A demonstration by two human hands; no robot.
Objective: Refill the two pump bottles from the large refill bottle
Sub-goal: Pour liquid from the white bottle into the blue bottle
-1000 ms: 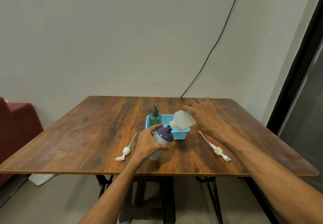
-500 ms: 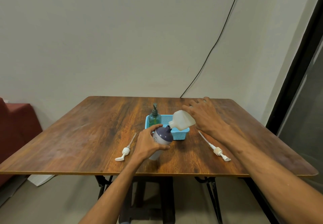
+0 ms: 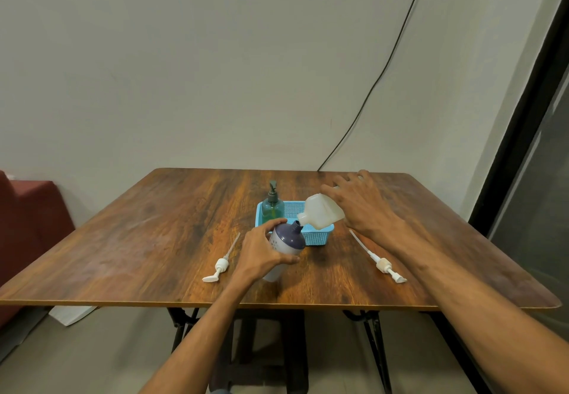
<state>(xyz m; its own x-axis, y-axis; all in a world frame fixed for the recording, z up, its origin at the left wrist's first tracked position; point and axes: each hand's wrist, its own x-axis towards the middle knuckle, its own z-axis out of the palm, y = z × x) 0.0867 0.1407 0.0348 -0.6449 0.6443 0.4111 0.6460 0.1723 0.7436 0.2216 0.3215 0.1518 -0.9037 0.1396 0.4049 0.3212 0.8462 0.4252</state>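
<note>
No visible change in the last second. The right hand [image 3: 360, 206] still grips the refill bottle [image 3: 320, 215], tipped with its mouth at the neck of the purple bottle [image 3: 288, 239]. The left hand [image 3: 261, 255] holds the purple bottle tilted on the counter [image 3: 154, 239]. Pouring is probably still under way.

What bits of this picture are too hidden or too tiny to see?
All in the head view:
- Liquid passing from the refill bottle into the purple-topped bottle: too small to tell.
- Purple-topped bottle's side: covered by the left hand.
- Refill bottle's far end: behind the right hand.
- Blue basket inside: blocked by both bottles.
</note>
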